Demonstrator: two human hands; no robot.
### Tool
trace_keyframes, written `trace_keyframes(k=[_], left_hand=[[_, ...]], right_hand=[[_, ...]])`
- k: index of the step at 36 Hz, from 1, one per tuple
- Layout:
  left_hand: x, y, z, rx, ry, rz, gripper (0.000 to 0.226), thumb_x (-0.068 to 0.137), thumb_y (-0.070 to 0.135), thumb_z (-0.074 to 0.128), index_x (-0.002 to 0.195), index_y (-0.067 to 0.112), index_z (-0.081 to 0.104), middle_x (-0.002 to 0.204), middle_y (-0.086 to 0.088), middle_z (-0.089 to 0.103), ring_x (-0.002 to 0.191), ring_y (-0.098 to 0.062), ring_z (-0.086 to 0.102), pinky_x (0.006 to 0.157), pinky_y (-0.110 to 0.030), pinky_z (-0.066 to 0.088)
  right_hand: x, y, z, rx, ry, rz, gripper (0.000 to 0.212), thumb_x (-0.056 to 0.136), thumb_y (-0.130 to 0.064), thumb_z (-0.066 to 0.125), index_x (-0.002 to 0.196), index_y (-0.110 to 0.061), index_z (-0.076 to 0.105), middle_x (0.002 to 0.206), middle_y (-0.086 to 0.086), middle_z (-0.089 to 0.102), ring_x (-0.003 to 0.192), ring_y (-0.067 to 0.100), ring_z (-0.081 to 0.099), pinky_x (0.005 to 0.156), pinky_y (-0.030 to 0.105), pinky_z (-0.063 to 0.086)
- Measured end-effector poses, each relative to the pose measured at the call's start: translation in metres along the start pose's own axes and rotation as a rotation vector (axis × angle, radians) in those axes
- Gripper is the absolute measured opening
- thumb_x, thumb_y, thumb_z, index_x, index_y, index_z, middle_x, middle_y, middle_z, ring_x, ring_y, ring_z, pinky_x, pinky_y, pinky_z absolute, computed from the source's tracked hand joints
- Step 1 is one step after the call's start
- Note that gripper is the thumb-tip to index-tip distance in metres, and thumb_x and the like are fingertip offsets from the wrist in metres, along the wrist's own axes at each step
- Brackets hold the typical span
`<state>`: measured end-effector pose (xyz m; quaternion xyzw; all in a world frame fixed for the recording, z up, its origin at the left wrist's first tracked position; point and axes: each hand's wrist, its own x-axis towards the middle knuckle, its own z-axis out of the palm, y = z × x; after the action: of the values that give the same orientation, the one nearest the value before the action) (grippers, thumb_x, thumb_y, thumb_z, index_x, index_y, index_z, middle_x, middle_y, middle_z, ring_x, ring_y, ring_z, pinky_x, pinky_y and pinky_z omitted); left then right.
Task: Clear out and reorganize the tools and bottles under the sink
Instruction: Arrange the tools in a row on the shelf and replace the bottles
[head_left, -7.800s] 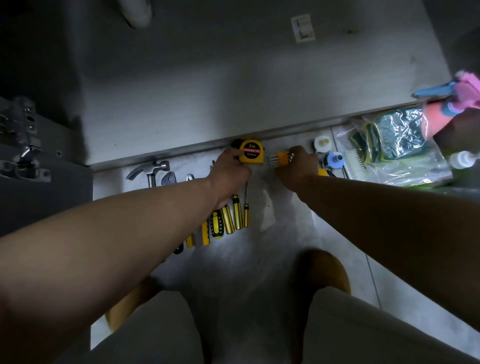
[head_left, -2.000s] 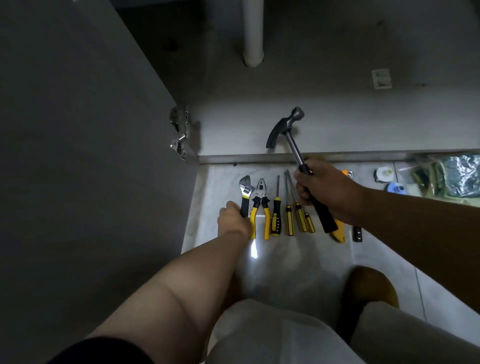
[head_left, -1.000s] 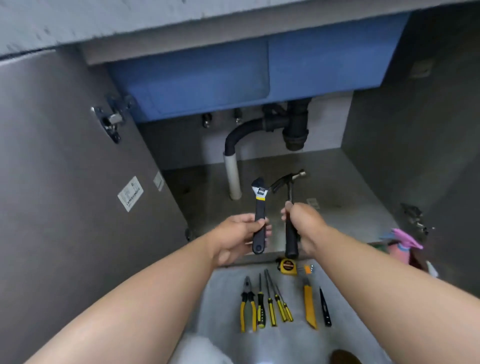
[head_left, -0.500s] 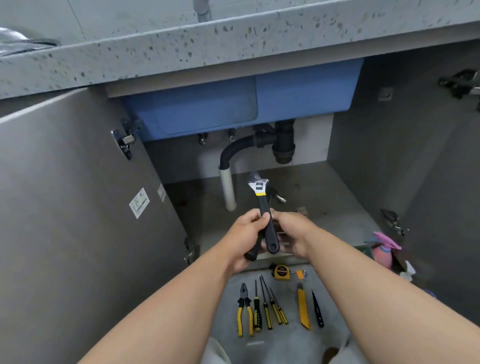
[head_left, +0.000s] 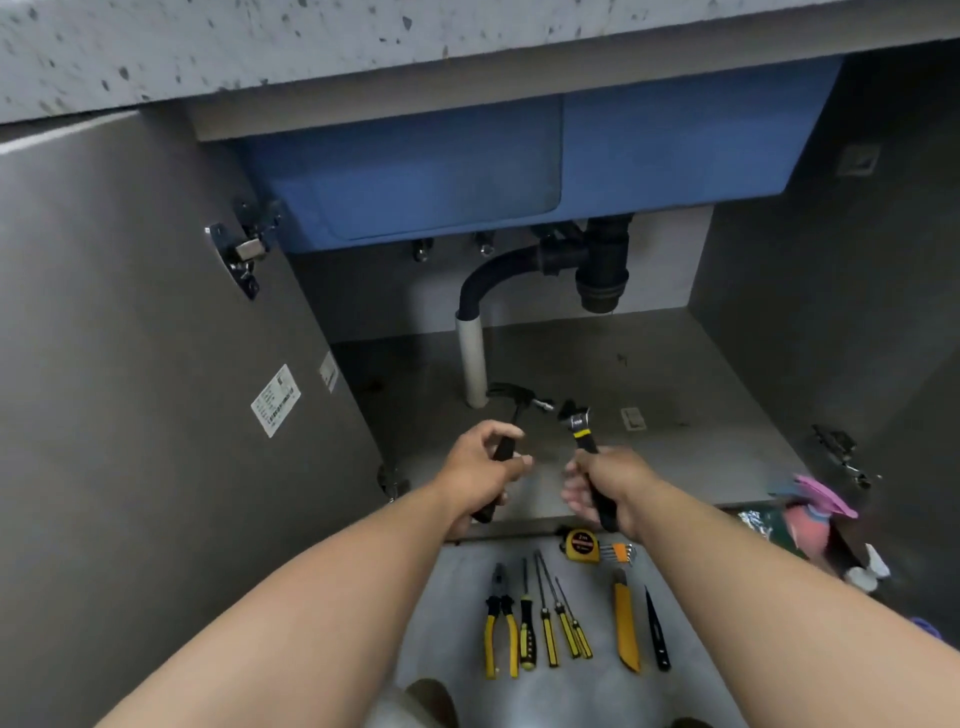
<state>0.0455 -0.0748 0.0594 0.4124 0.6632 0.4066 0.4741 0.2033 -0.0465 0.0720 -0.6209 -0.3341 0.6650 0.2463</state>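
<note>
Fingers curl round hammer (left hand) and wrench (right hand), heads pointing into cabinet.

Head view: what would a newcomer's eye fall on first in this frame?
The two hands in the middle: the left hand grips a hammer and the right hand grips a wrench, both raised before the open cabinet. Above them hangs the blue sink with its black drain. On the floor below lies a neat row of yellow-handled tools, pliers at its left end.
</note>
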Motion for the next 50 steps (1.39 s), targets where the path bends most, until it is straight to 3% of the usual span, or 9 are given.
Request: trace_keyframes(k=[4,8,21,25,31,34,36,39,50], left_hand=[[0.031,-0.03,-0.023,0.125,0.094,-0.178,0.037,0.095,0.003,0.062,0.123,0.016,0.041,0.084,-0.013,0.058,0.049,-0.017,0.048,0.04,-0.021,0.033],[0.062,-0.055,-0.041,0.243,0.203,-0.284,0.007,0.093,0.008,0.064,0.093,0.006,0.057,0.063,-0.009,0.063,0.031,-0.009,0.048,0.035,-0.018,0.036],[0.152,-0.118,-0.056,0.121,0.376,-0.339,0.018,0.093,0.011,0.062,0.108,0.006,0.071,0.096,-0.022,0.072,0.091,-0.037,0.069,0.07,-0.03,0.046],[0.157,-0.13,-0.057,0.044,0.398,-0.33,0.018,0.097,0.011,0.06,0.081,0.018,0.063,0.067,-0.006,0.064,0.056,-0.017,0.059,0.052,-0.019,0.042],[0.161,-0.145,-0.058,-0.005,0.408,-0.286,0.008,0.104,0.012,0.054,0.104,0.006,0.059,0.07,-0.005,0.059,0.029,0.002,0.045,0.032,-0.013,0.033],[0.162,-0.149,-0.058,-0.021,0.425,-0.321,0.012,0.104,0.016,0.055,0.107,0.006,0.06,0.077,-0.008,0.065,0.044,-0.008,0.06,0.038,-0.02,0.043],[0.164,-0.152,-0.058,0.118,0.425,-0.344,0.02,0.099,0.018,0.061,0.116,0.007,0.065,0.097,-0.016,0.073,0.083,-0.028,0.072,0.069,-0.033,0.059],[0.165,-0.157,-0.057,0.251,0.385,-0.346,0.036,0.095,0.011,0.061,0.131,0.01,0.06,0.121,-0.015,0.069,0.115,-0.032,0.064,0.103,-0.037,0.051],[0.16,-0.177,-0.06,0.696,0.313,-0.229,0.069,0.088,-0.004,0.046,0.152,0.021,0.04,0.135,-0.021,0.049,0.124,-0.035,0.053,0.108,-0.03,0.038]], right_hand=[[0.034,0.015,-0.01,-0.119,0.071,0.037,0.022,0.103,-0.009,0.04,0.084,-0.009,0.051,0.056,0.006,0.041,0.045,0.015,0.033,0.033,0.016,0.027],[0.059,0.027,-0.007,-0.154,0.1,0.049,0.018,0.099,-0.004,0.042,0.087,-0.008,0.055,0.058,0.006,0.042,0.046,0.014,0.032,0.036,0.019,0.025],[0.129,0.034,0.043,0.062,-0.112,0.087,0.018,0.101,-0.006,0.034,0.098,-0.006,0.052,0.066,0.007,0.048,0.042,0.01,0.034,0.033,0.021,0.024],[0.145,0.038,0.047,0.107,-0.153,0.089,0.018,0.102,-0.006,0.032,0.097,-0.007,0.049,0.067,0.006,0.048,0.042,0.01,0.033,0.034,0.02,0.024],[0.155,0.045,0.05,0.169,-0.19,0.048,0.017,0.105,-0.008,0.034,0.1,-0.008,0.05,0.068,0.006,0.049,0.04,0.008,0.034,0.033,0.019,0.025],[0.155,0.047,0.055,0.201,-0.2,0.049,0.016,0.106,-0.009,0.034,0.103,-0.008,0.05,0.069,0.006,0.048,0.04,0.007,0.034,0.032,0.018,0.026],[0.154,0.049,0.057,0.204,-0.207,0.061,0.017,0.106,-0.011,0.034,0.104,-0.009,0.051,0.07,0.006,0.048,0.04,0.008,0.034,0.033,0.017,0.026],[0.152,0.053,0.059,0.195,-0.217,0.087,0.018,0.107,-0.012,0.034,0.105,-0.009,0.052,0.069,0.006,0.048,0.041,0.008,0.034,0.034,0.018,0.026],[0.158,0.062,0.065,0.161,-0.24,0.104,0.018,0.107,-0.014,0.037,0.105,-0.009,0.054,0.066,0.005,0.051,0.04,0.009,0.035,0.035,0.019,0.028]])
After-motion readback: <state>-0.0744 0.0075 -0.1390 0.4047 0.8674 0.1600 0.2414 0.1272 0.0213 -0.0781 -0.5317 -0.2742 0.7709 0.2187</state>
